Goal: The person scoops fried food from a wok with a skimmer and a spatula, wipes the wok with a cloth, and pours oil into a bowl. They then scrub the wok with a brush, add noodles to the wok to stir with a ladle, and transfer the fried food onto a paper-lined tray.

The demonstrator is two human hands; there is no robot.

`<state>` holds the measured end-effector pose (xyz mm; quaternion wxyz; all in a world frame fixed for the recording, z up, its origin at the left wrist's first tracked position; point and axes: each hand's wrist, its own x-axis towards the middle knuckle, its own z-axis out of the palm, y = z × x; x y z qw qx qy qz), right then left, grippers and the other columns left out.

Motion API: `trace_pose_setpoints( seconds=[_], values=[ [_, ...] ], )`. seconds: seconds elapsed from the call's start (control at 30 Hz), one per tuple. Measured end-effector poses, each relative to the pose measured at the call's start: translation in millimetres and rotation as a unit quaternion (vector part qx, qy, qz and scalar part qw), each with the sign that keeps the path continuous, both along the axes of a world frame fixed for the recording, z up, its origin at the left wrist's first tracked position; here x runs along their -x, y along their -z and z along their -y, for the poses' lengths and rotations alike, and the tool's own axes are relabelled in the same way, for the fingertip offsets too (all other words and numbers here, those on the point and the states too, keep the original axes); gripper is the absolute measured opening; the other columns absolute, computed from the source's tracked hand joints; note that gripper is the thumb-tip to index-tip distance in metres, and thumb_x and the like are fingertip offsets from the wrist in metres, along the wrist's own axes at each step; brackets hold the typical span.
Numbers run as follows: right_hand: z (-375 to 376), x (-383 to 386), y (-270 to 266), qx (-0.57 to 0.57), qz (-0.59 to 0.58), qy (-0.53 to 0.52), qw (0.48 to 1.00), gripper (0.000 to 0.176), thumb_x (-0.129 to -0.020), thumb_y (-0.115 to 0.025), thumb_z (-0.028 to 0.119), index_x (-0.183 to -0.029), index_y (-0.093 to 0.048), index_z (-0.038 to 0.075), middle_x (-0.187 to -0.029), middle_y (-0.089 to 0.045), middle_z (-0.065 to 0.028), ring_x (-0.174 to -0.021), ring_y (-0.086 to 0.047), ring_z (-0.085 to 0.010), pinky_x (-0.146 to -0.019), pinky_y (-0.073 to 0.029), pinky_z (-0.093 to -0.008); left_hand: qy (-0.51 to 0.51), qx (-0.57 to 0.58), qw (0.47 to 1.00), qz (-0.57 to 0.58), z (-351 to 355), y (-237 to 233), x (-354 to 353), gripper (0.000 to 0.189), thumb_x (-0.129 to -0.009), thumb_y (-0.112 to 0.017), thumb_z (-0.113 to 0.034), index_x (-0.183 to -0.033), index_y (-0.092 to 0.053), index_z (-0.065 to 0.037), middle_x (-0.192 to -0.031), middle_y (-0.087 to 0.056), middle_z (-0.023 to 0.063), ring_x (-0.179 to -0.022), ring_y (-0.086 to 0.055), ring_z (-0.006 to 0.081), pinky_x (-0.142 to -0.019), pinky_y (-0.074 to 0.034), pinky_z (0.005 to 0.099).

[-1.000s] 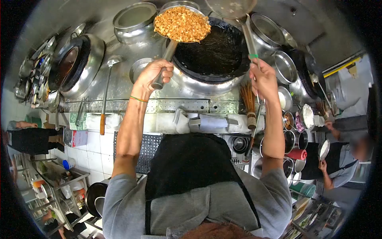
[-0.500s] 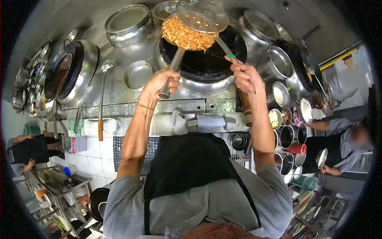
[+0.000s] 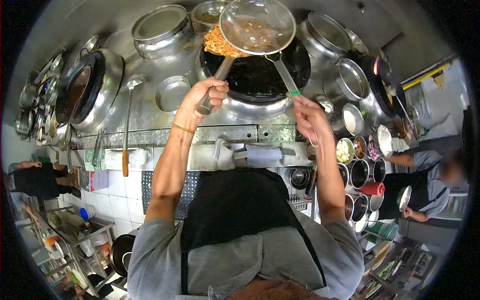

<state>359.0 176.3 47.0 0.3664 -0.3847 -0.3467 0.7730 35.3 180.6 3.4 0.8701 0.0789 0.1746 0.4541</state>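
Note:
My left hand (image 3: 212, 95) is closed around the thick tubular metal handle of a scoop (image 3: 223, 70). Golden-brown chopped pieces (image 3: 220, 42) are heaped in it; its bowl is hidden beneath them. My right hand (image 3: 311, 117) grips a fine-mesh strainer (image 3: 257, 27) by its flat metal handle, which has a green band. A few small bits lie in the mesh. The strainer's rim overlaps the right side of the heap. Both tools are held over a black wok (image 3: 245, 82) on the metal range.
A round metal pan (image 3: 173, 94) and a long wooden-handled ladle (image 3: 127, 115) lie left. Lidded pots (image 3: 159, 27) stand behind. Bowls of ingredients (image 3: 345, 150) are at right, near another person (image 3: 420, 185) holding a bowl. Folded cloths (image 3: 212, 155) line the front edge.
The strainer has shifted right and turned its mesh bowl more toward me, with my right hand lower. Less of the heap shows now. My left hand has dipped slightly left with the scoop.

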Motion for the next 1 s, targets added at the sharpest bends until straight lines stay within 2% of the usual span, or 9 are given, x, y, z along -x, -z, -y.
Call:
trace_pose_setpoints(
  seconds=[0.13,0.17,0.27,0.33,0.43,0.67,0.77,0.87,1.0],
  values=[
    [-11,-8,-2,-0.041,-0.049,0.007,0.998,0.033,-0.094,-0.049,0.009,-0.126,-0.048,-0.001,-0.066,-0.049,0.0001,-0.036,-0.029,-0.0014,-0.026,-0.021,-0.0181,-0.018,0.014,0.999,-0.041,3,-5,-4,0.012,-0.089,-0.049,-0.006,-0.097,-0.049,0.002,-0.070,-0.042,-0.0014,-0.046,-0.040,0.0034,-0.034,-0.033,0.0189],
    [-10,-11,-5,-0.042,-0.050,0.005,0.998,0.033,-0.094,-0.049,0.009,-0.126,-0.048,-0.001,-0.066,-0.049,0.0001,-0.036,-0.029,-0.0014,-0.026,-0.021,-0.0181,-0.028,0.001,0.996,-0.090,7,-4,-7,0.012,-0.088,-0.050,-0.006,-0.098,-0.049,0.001,-0.070,-0.042,-0.0011,-0.046,-0.039,0.0036,-0.034,-0.033,0.0189],
    [-18,-17,-11,-0.040,-0.157,0.023,0.987,0.033,-0.096,-0.048,0.011,-0.127,-0.045,0.000,-0.068,-0.047,0.0013,-0.036,-0.029,-0.0012,-0.026,-0.022,-0.0179,-0.041,-0.032,0.986,-0.155,16,4,-8,0.013,-0.087,-0.051,-0.005,-0.099,-0.050,0.001,-0.070,-0.042,-0.0007,-0.047,-0.039,0.0040,-0.034,-0.032,0.0189],
    [-32,-10,-8,-0.020,-0.134,0.021,0.991,0.033,-0.096,-0.048,0.011,-0.127,-0.045,0.000,-0.069,-0.046,0.0012,-0.037,-0.029,-0.0012,-0.026,-0.022,-0.0178,-0.041,-0.063,0.979,-0.187,26,2,-11,0.015,-0.086,-0.052,-0.004,-0.101,-0.050,0.000,-0.070,-0.043,-0.0004,-0.046,-0.040,0.0043,-0.034,-0.033,0.0193],
    [-39,0,-14,0.010,-0.101,0.031,0.994,0.030,-0.095,-0.048,0.009,-0.124,-0.046,0.000,-0.070,-0.045,0.0011,-0.038,-0.029,-0.0012,-0.027,-0.022,-0.0177,-0.027,-0.071,0.983,-0.168,30,6,-13,0.016,-0.085,-0.053,-0.003,-0.101,-0.051,0.000,-0.069,-0.043,-0.0002,-0.046,-0.040,0.0042,-0.033,-0.034,0.0198],
    [-58,16,-19,-0.024,-0.155,0.013,0.988,0.031,-0.094,-0.047,0.006,-0.124,-0.045,-0.001,-0.070,-0.046,-0.0003,-0.038,-0.030,-0.0015,-0.027,-0.023,-0.0190,-0.044,-0.062,0.973,-0.216,41,4,-12,0.016,-0.085,-0.054,-0.003,-0.100,-0.051,-0.001,-0.068,-0.043,0.0007,-0.045,-0.041,0.0055,-0.032,-0.034,0.0201],
    [-68,18,-16,0.008,-0.123,-0.028,0.992,0.031,-0.094,-0.047,0.005,-0.124,-0.045,-0.001,-0.070,-0.046,-0.0002,-0.038,-0.031,-0.0015,-0.027,-0.024,-0.0190,-0.057,-0.073,0.974,-0.208,47,-1,-8,0.017,-0.085,-0.054,-0.003,-0.101,-0.051,0.000,-0.069,-0.043,0.0008,-0.045,-0.041,0.0053,-0.032,-0.034,0.0200],
    [-58,9,-22,-0.066,-0.107,0.009,0.992,0.034,-0.092,-0.049,0.006,-0.126,-0.045,-0.001,-0.071,-0.048,0.0003,-0.039,-0.032,-0.0018,-0.028,-0.025,-0.0186,-0.073,-0.063,0.980,-0.172,56,2,5,0.019,-0.085,-0.053,-0.003,-0.104,-0.051,0.000,-0.069,-0.043,0.0007,-0.045,-0.041,0.0049,-0.031,-0.033,0.0197],
    [-39,-17,-49,-0.149,0.069,0.086,0.983,0.034,-0.092,-0.052,0.008,-0.125,-0.048,-0.001,-0.068,-0.049,0.0001,-0.036,-0.031,-0.0026,-0.027,-0.025,-0.0189,-0.120,-0.042,0.984,-0.127,80,6,45,0.024,-0.086,-0.053,-0.003,-0.109,-0.050,0.002,-0.070,-0.042,0.0005,-0.045,-0.040,0.0043,-0.031,-0.033,0.0194]
  ],
)
